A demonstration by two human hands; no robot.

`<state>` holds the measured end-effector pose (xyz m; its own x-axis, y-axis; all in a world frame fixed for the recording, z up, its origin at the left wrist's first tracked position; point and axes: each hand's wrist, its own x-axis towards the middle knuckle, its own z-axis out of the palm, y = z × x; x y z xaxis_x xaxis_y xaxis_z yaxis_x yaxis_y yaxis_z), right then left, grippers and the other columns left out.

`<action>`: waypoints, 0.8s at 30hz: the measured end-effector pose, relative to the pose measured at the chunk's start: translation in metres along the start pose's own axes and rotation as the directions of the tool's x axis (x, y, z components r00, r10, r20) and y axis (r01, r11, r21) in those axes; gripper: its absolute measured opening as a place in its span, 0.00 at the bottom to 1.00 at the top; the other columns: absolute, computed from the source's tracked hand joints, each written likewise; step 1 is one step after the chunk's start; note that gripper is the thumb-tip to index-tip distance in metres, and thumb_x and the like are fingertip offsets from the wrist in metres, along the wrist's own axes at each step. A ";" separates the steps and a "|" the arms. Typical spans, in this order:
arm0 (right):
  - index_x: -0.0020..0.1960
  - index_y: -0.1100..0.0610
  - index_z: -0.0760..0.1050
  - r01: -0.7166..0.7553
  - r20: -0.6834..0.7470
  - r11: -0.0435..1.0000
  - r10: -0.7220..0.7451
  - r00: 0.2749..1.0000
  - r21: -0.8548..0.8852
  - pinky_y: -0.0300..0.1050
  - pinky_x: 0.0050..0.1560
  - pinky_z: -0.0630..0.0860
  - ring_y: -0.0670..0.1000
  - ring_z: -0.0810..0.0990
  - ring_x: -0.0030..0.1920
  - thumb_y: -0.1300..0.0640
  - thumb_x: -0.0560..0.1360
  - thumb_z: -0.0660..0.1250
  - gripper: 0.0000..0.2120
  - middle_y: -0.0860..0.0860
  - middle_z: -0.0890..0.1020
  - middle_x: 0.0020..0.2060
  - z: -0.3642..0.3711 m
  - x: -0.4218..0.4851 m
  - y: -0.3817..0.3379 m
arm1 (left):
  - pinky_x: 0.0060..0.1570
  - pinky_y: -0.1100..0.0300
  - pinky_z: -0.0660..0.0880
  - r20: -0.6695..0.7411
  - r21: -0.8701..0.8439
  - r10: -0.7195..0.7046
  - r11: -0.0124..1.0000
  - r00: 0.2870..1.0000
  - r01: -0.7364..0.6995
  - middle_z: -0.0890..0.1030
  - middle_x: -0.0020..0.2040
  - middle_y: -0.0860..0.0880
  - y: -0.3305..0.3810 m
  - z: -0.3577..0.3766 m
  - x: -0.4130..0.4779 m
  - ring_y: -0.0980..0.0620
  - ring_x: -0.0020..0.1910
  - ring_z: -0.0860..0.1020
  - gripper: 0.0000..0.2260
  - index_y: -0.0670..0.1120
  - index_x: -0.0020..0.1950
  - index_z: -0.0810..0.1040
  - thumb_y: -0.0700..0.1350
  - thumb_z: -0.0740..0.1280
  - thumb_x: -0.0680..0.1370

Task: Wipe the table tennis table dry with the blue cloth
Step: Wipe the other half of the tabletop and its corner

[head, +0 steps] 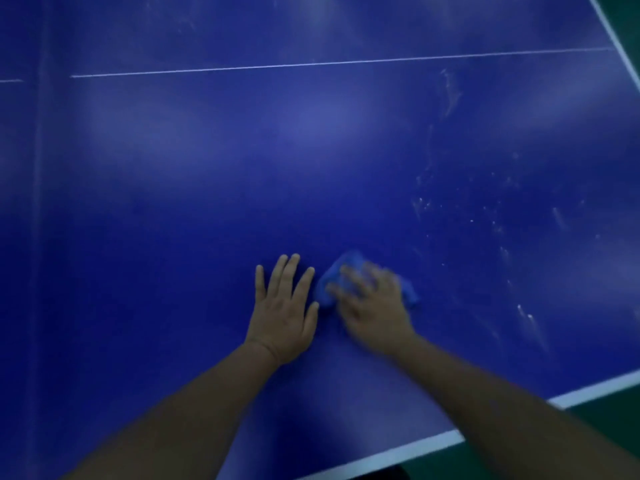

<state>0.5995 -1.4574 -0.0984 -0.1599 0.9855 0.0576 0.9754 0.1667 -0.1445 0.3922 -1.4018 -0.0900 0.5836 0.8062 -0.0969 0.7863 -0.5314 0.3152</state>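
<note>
The blue table tennis table (214, 188) fills the view. A bunched blue cloth (349, 263) lies on it near the front edge. My right hand (374, 306) presses down on the cloth with spread fingers and is blurred by motion. Just left of it my left hand (284, 310) rests flat on the bare table top, fingers straight, holding nothing. Pale water streaks and droplets (498, 220) mark the surface right of the cloth.
A thin white centre line (311, 64) crosses the table far ahead. The white edge stripe (588, 393) runs along the near right side, with dark green floor (616, 420) beyond it. The far right table edge (620, 43) slants at top right.
</note>
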 end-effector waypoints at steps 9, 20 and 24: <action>0.68 0.44 0.77 -0.341 -0.039 0.940 0.342 0.939 0.030 0.62 0.65 0.64 0.61 0.66 0.71 0.46 0.78 0.59 0.20 0.50 0.74 0.72 -0.003 -0.029 -0.074 | 0.75 0.38 0.45 0.048 -0.031 -0.089 0.995 0.995 0.090 0.61 0.79 0.39 0.015 0.002 -0.038 0.41 0.79 0.55 0.25 0.43 0.74 0.68 0.54 0.52 0.81; 0.73 0.42 0.72 -0.756 0.035 0.655 0.755 0.654 -0.006 0.69 0.67 0.65 0.64 0.63 0.72 0.43 0.82 0.54 0.22 0.51 0.68 0.76 -0.042 -0.103 0.088 | 0.74 0.38 0.46 0.162 0.095 0.019 0.995 0.987 -0.035 0.58 0.79 0.40 0.061 0.008 -0.056 0.40 0.79 0.53 0.28 0.44 0.76 0.66 0.55 0.55 0.78; 0.68 0.45 0.78 -0.594 -0.027 0.804 0.594 0.804 -0.009 0.66 0.62 0.67 0.66 0.69 0.68 0.47 0.78 0.60 0.20 0.54 0.74 0.71 -0.031 -0.124 0.028 | 0.73 0.39 0.49 0.204 0.111 -0.030 0.994 0.979 0.008 0.61 0.78 0.39 0.081 0.012 -0.056 0.40 0.78 0.56 0.27 0.44 0.74 0.68 0.54 0.54 0.78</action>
<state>0.6516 -1.5759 -0.0794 0.4547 0.8906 -0.0126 0.8809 -0.4518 -0.1413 0.4258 -1.4931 -0.0701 0.5885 0.7520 -0.2968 0.8084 -0.5508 0.2074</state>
